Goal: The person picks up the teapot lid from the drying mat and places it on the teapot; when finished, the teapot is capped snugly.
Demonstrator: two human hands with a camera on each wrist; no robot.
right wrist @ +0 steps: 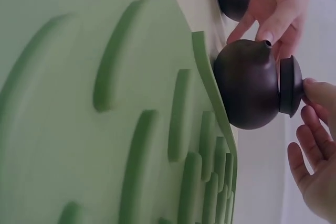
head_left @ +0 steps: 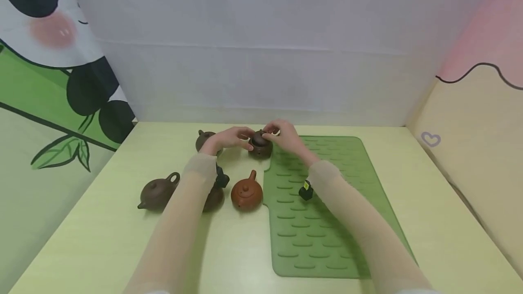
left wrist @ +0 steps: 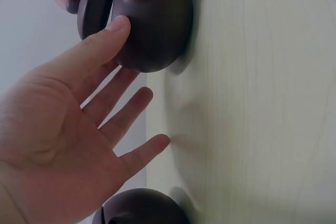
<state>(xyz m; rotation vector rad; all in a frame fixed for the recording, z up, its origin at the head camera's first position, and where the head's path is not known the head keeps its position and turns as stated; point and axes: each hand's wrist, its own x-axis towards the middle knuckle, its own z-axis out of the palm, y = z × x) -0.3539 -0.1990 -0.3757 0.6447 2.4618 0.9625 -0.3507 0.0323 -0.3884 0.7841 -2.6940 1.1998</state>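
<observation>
At the back of the table, a dark brown teapot stands beside the green mat's edge. My left hand steadies its body, thumb near the rim and index finger behind, the other fingers spread. With thumb and fingertips, my right hand pinches the knob of the teapot's lid. A gap shows between lid and pot in the left wrist view, and the lid sits tilted over the opening. The pot's short spout points towards the right wrist camera.
The green ridged mat covers the table right of the teapots. A reddish-brown teapot stands nearer me. Dark teapots stand at left, partly behind my left forearm, and behind my left hand. A white backdrop rises behind the table.
</observation>
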